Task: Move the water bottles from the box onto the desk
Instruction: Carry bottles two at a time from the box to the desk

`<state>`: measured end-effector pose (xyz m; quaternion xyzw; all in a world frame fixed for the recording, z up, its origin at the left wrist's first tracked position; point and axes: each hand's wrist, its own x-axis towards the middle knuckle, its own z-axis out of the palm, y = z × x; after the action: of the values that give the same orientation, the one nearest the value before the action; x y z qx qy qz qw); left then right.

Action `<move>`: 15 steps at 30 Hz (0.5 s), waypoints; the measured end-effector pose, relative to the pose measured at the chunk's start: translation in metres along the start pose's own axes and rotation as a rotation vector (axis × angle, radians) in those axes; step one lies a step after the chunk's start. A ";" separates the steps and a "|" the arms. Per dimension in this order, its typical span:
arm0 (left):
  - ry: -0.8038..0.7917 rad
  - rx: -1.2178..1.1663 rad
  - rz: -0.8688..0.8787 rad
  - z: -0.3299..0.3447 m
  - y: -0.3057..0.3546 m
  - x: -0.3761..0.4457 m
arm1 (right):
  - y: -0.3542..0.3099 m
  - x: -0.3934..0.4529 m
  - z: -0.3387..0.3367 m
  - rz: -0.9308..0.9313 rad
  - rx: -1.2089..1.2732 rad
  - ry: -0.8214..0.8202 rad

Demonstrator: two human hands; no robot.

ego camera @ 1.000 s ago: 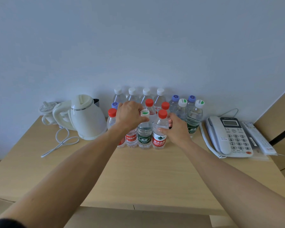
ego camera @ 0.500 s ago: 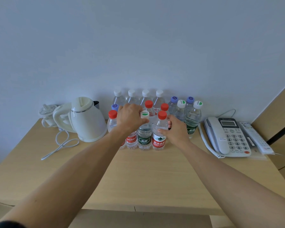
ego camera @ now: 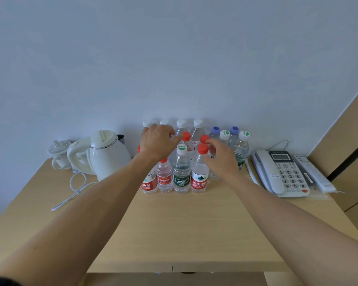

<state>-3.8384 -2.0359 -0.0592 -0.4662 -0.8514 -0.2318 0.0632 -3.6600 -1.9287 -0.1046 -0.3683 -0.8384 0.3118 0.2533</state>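
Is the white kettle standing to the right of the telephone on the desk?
No. The white kettle stands left of the bottles; the telephone is at the right.

Both bare forearms are reaching forward from the lower corners, converging toward the middle. The left hand [ego camera: 157, 141] is hovering palm-down with fingers loosely spread. The right hand [ego camera: 221, 159] is sitting slightly lower, fingers curled and parted, gripping nothing.
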 end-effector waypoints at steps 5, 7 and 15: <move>0.003 0.093 0.027 -0.017 0.003 0.017 | -0.020 0.014 -0.012 -0.019 -0.059 0.193; -0.022 0.152 0.060 -0.023 0.011 0.025 | -0.027 0.021 -0.019 -0.010 -0.137 0.209; -0.154 0.253 0.236 -0.017 0.071 0.047 | -0.032 0.019 -0.058 0.065 -0.308 0.125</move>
<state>-3.8082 -1.9751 -0.0056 -0.5675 -0.8156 -0.0773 0.0827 -3.6488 -1.9114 -0.0391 -0.4485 -0.8465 0.1643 0.2351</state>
